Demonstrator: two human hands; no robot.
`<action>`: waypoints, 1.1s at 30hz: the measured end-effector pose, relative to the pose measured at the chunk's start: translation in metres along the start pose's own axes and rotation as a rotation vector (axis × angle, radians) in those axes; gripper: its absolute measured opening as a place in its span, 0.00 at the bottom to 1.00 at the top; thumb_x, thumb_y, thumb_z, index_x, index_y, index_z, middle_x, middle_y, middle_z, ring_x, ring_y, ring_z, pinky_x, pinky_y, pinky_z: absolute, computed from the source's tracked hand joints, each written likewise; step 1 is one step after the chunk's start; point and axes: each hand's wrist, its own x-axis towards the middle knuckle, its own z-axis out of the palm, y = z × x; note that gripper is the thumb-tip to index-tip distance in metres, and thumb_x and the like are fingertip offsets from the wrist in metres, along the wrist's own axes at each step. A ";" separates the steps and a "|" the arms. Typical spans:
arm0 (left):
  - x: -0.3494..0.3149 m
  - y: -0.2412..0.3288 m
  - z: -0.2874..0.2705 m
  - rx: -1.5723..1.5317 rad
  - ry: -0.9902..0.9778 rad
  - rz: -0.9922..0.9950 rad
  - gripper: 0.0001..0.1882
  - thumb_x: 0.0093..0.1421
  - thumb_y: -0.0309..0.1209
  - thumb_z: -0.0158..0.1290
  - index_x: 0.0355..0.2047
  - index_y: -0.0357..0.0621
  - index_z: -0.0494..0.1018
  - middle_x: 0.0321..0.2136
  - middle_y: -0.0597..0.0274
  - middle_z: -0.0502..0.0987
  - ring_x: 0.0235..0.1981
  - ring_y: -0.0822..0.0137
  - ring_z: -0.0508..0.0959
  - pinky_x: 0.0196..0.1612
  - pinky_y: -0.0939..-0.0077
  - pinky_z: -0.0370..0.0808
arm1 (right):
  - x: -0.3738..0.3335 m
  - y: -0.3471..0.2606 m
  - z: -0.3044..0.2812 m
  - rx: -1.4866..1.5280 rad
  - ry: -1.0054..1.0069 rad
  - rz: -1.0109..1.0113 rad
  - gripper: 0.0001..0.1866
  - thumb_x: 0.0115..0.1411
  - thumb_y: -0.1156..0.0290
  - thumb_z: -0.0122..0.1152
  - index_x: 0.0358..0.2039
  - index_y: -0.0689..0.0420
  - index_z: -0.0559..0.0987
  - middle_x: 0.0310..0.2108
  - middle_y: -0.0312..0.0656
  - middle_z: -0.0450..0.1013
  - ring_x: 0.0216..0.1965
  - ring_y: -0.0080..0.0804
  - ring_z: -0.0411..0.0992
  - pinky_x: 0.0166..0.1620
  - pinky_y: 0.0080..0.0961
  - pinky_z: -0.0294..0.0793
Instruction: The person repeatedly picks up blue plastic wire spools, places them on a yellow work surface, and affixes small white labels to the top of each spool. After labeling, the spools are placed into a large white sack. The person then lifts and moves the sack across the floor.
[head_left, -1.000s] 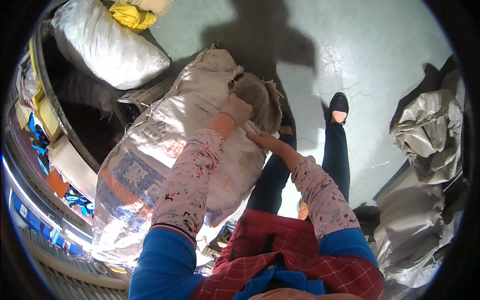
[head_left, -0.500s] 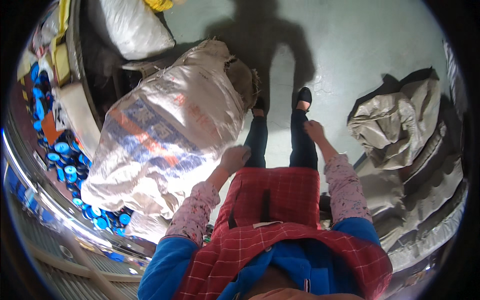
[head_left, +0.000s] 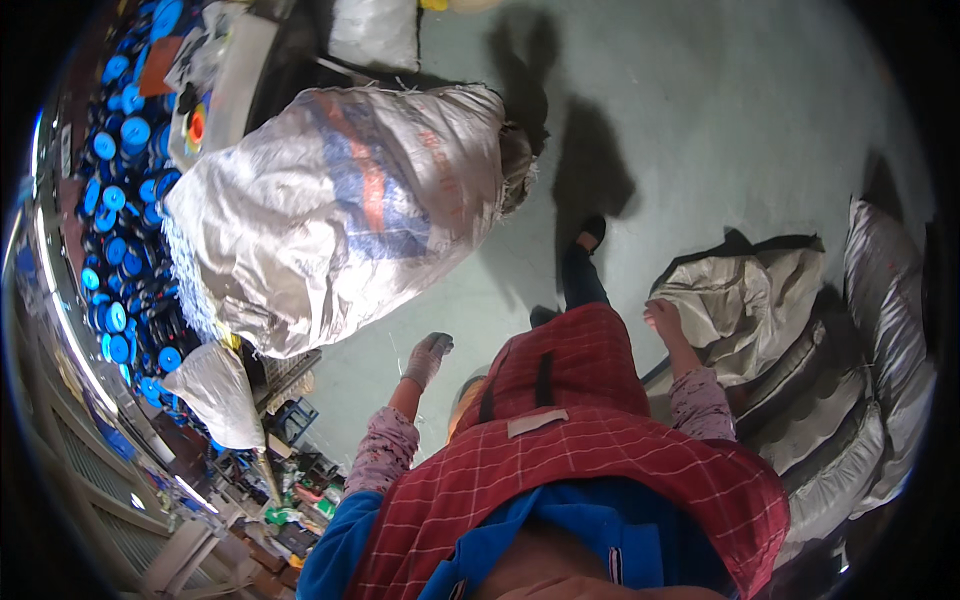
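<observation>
My left hand [head_left: 427, 361], in a pale thin glove, hangs low over the floor, below the big white woven sack [head_left: 290, 220] and apart from it. Its fingers look loosely stretched, with nothing visible in them. The sack lies bulging on its side and carries blue and orange-red print. Over on the right, my right hand [head_left: 664, 318] has its fingers curled in, and nothing shows in it. Behind that hand lies a crumpled beige woven sack [head_left: 750, 310]; whether the two touch I cannot tell.
Many blue spools [head_left: 115, 245] are piled at the far left. A smaller white sack [head_left: 218, 395] sits below the big one. Filled sacks [head_left: 885, 350] line the right side, and another white sack [head_left: 375, 35] stands at the top. Grey-green floor [head_left: 690, 130] stretches ahead.
My body has stepped and turned, so the printed sack sits farther left and up. My left hand has come away from beside that sack; my right hand is now before the beige sack.
</observation>
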 end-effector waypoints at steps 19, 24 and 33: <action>-0.228 -0.414 0.103 0.399 0.270 0.054 0.11 0.59 0.36 0.52 0.36 0.43 0.76 0.31 0.54 0.79 0.31 0.55 0.80 0.36 0.63 0.77 | -0.100 0.020 0.104 -1.053 -0.287 -0.475 0.21 0.58 0.53 0.58 0.37 0.60 0.83 0.36 0.53 0.80 0.36 0.45 0.80 0.38 0.37 0.78; -0.186 -0.372 0.084 0.393 0.440 0.295 0.10 0.58 0.35 0.54 0.36 0.44 0.75 0.32 0.53 0.78 0.31 0.52 0.80 0.34 0.60 0.77 | -0.086 -0.018 0.130 -1.204 -0.303 -0.521 0.20 0.56 0.53 0.57 0.34 0.56 0.85 0.37 0.52 0.80 0.42 0.48 0.78 0.46 0.38 0.76; -0.132 -0.201 -0.076 -0.725 0.621 0.207 0.21 0.65 0.38 0.54 0.55 0.40 0.69 0.42 0.60 0.78 0.39 0.70 0.78 0.42 0.75 0.76 | -0.146 -0.317 0.344 -1.174 -0.550 -0.868 0.15 0.58 0.59 0.56 0.35 0.57 0.82 0.33 0.50 0.79 0.36 0.46 0.77 0.41 0.37 0.75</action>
